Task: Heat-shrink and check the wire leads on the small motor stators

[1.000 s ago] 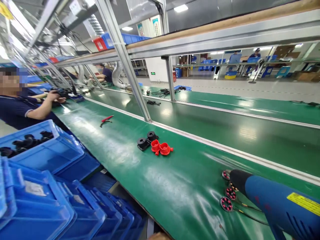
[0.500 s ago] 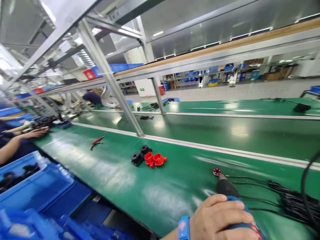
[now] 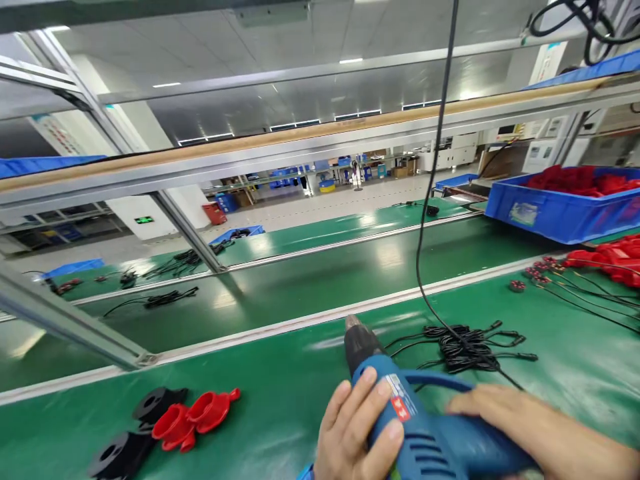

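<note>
Heat gun (image 3: 400,413) lies low over the green desk (image 3: 280,393), nozzle toward 12 o'clock; left hand (image 3: 357,433) clenches its barrel, right hand (image 3: 530,427) its rear. Red caps (image 3: 193,417) at 9 o'clock and cable bundle (image 3: 467,347) at 1 o'clock look untouched.

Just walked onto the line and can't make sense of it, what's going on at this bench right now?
A person holds a blue heat gun with both hands over a green conveyor belt: the left hand wraps the barrel, the right hand grips the rear. Its nozzle points away, across the belt. A bundle of black cables lies just beyond it. Red caps and black parts sit to the left, and a blue bin of red pieces stands far right.
</note>
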Motion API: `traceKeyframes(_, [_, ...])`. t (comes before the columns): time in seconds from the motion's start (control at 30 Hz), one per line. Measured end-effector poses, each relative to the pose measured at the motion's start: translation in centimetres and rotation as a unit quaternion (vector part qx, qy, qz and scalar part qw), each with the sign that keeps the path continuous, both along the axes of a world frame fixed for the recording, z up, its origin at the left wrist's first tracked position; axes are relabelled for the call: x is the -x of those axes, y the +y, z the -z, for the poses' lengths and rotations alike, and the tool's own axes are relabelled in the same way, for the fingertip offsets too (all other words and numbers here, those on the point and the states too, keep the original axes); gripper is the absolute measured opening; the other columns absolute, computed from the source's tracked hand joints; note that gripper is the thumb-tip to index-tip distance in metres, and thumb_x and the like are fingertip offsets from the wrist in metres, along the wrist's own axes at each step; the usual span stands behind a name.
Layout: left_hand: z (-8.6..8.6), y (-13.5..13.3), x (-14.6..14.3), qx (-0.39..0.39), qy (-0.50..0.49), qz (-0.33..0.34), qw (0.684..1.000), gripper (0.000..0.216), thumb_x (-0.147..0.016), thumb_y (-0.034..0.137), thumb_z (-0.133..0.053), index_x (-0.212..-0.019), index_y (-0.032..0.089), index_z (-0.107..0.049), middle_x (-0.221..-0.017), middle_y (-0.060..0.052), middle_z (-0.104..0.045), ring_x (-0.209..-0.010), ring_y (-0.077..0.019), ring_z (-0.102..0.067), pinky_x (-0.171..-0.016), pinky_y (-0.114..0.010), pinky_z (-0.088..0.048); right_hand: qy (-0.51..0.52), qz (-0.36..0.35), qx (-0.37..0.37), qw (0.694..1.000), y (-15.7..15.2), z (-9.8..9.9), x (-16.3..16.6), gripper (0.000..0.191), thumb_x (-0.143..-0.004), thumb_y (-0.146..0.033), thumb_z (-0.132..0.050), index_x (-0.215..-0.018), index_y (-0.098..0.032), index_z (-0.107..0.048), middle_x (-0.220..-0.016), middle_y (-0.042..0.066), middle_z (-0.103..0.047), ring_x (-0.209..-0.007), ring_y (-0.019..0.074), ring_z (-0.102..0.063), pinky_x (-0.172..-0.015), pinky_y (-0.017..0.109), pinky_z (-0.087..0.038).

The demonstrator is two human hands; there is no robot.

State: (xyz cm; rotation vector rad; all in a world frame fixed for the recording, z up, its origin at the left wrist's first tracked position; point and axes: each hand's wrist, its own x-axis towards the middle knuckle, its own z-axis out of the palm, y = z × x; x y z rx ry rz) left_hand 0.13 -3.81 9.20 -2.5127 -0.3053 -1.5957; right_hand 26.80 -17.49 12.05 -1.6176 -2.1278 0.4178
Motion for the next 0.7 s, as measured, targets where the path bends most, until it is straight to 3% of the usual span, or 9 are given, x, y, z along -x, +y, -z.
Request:
traceKeyframes(0.1, [0.8,1.9,0.0,0.002,-0.001,-0.069,0.998,0.021,-0.093,0.009,-0.057,-0.112,0.017,-0.058,-0.134,-0.013,-0.054,-0.138,-0.0288,-0.044,-0.116,-0.046,-0.033,-0.059,0.013,0.001,0.998,2.6,-2.3,-1.6,0.055,-0.086,-0.027,-0.056,-0.14,-0.035,-0.049,-0.131,0.004,-0.058,-0.117,0.026,-0.056,-0.099,0.039,-0.048])
traceKeyframes(0.2, [2.2,3.0,0.4,0.032,-0.018,-0.124,0.992,0.039,-0.083,0.011,-0.074,-0.117,0.015,-0.056,-0.13,-0.015,-0.053,-0.13,-0.0273,-0.05,-0.109,-0.043,-0.041,-0.091,0.054,0.014,0.994,6.8,-1.6,-4.4,0.052,-0.085,-0.029,-0.054,-0.137,-0.03,-0.05,-0.127,0.007,-0.059,-0.11,0.0274,-0.058,-0.094,0.044,-0.048])
traceKeyframes(0.33, [3.2,3.7,1.4,0.077,0.006,-0.174,0.982,0.035,-0.091,0.024,-0.067,-0.123,0.015,-0.056,-0.13,-0.016,-0.053,-0.121,-0.0264,-0.053,-0.1,-0.041,-0.046,-0.153,0.128,-0.002,0.98,12.8,2.6,-10.2,0.053,-0.084,-0.031,-0.05,-0.136,-0.024,-0.05,-0.117,0.009,-0.064,-0.104,0.0289,-0.06,-0.092,0.046,-0.045])
traceKeyframes(0.43, [3.3,4.0,2.3,0.108,0.025,-0.176,0.978,0.031,-0.094,0.03,-0.061,-0.122,0.019,-0.057,-0.122,-0.012,-0.057,-0.113,-0.0235,-0.056,-0.094,-0.037,-0.05,-0.173,0.174,-0.041,0.969,15.5,6.2,-15.0,0.056,-0.081,-0.035,-0.05,-0.136,-0.022,-0.052,-0.124,0.01,-0.062,-0.108,0.0325,-0.059,-0.097,0.05,-0.041])
traceKeyframes(0.6, [4.1,3.5,3.2,0.205,0.13,-0.121,0.962,0.019,-0.093,0.033,-0.062,-0.108,0.022,-0.06,-0.101,-0.006,-0.062,-0.092,-0.0204,-0.061,-0.077,-0.032,-0.053,-0.088,0.209,-0.069,0.971,14.8,10.8,-20.4,0.052,-0.087,-0.046,-0.051,-0.134,-0.023,-0.053,-0.121,0.013,-0.064,-0.104,0.0336,-0.061,-0.094,0.05,-0.042])
traceKeyframes(0.7, [4.6,2.2,3.3,0.28,0.208,-0.104,0.931,0.016,-0.09,0.033,-0.067,-0.102,0.023,-0.061,-0.097,-0.004,-0.062,-0.086,-0.0205,-0.06,-0.075,-0.034,-0.052,-0.062,0.201,-0.081,0.974,12.8,11.5,-21.8,0.045,-0.092,-0.046,-0.052,-0.132,-0.025,-0.056,-0.119,0.014,-0.064,-0.1,0.0319,-0.062,-0.089,0.046,-0.044])
